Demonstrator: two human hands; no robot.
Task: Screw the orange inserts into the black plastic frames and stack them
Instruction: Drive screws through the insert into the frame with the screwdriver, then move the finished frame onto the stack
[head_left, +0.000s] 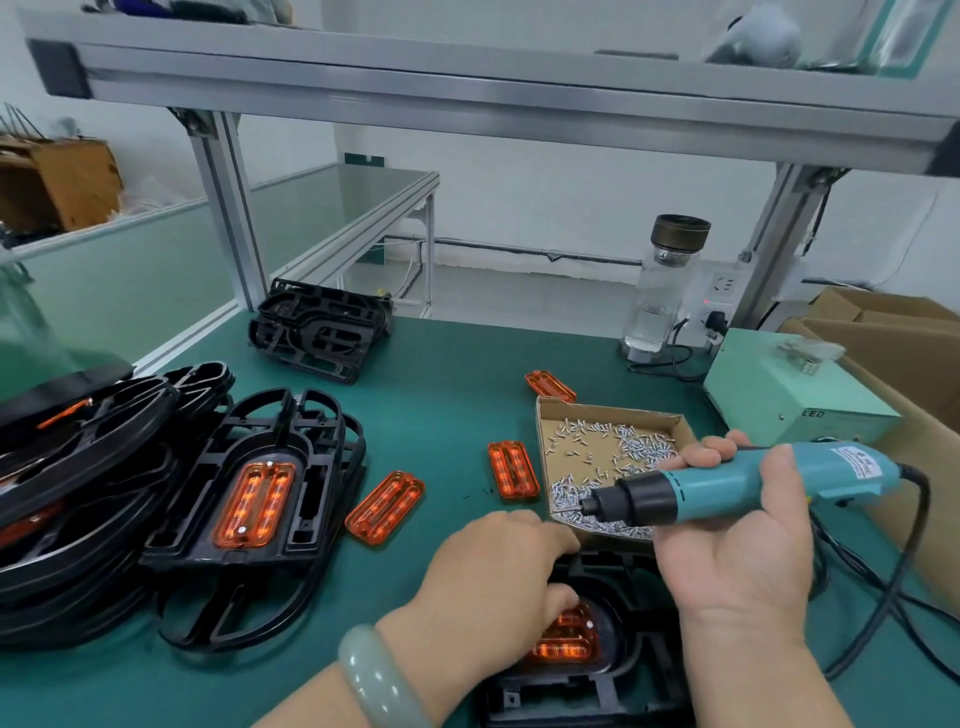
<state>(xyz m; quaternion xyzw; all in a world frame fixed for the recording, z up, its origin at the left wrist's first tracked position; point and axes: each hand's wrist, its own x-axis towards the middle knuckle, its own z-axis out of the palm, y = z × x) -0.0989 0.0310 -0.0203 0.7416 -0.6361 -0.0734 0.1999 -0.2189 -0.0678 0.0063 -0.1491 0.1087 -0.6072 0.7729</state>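
Observation:
A black plastic frame (613, 691) lies at the front of the green bench with an orange insert (569, 642) seated in it. My left hand (488, 582) rests on the frame, partly covering the insert; its fingertips reach toward the frame's far end. My right hand (727, 540) grips a teal electric screwdriver (727, 486), its tip pointing left over the screw box. On the left, a stack of black frames (249, 499) carries a top frame with a screwed-in orange insert (254, 504). Three loose orange inserts (385, 506) (513, 469) (550, 385) lie on the mat.
A cardboard tray of small silver screws (608, 457) sits beside my right hand. Bare black frames (319, 330) are piled at the back. A pale green power unit (795, 384), a glass bottle (662, 286) and cardboard boxes (893, 338) stand at the right. The screwdriver cable (893, 582) loops at the right.

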